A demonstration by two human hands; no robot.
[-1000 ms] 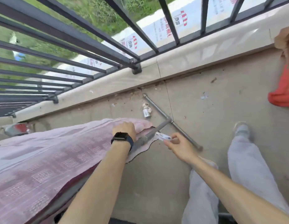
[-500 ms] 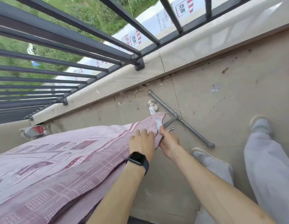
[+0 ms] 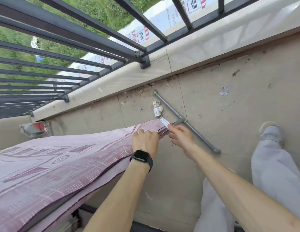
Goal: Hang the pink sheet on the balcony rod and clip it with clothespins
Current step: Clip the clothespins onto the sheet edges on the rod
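Note:
The pink patterned sheet (image 3: pixel 62 164) hangs over the grey rod, whose bare end (image 3: pixel 178 122) pokes out past the cloth's right edge. My left hand (image 3: pixel 145 139), with a black watch on the wrist, presses down on the sheet over the rod close to that edge, fingers curled over the cloth. A white clothespin (image 3: pixel 164 121) sits at the sheet's end on the rod. My right hand (image 3: pixel 180 136) is just below and to the right of it, its fingertips on the clothespin's lower end.
The rod's stand has a grey pipe foot (image 3: pixel 192 129) lying across the tiled floor. Crumpled white litter (image 3: pixel 156 108) lies beside it. The dark metal railing (image 3: pixel 95 52) rises from a stone ledge (image 3: pixel 196 52) beyond. My legs and a shoe (image 3: pixel 269 133) are at the right.
My right hand brought the clothespin up to the sheet's end on the rod and has drawn back slightly. My left hand slid along the sheet towards that end.

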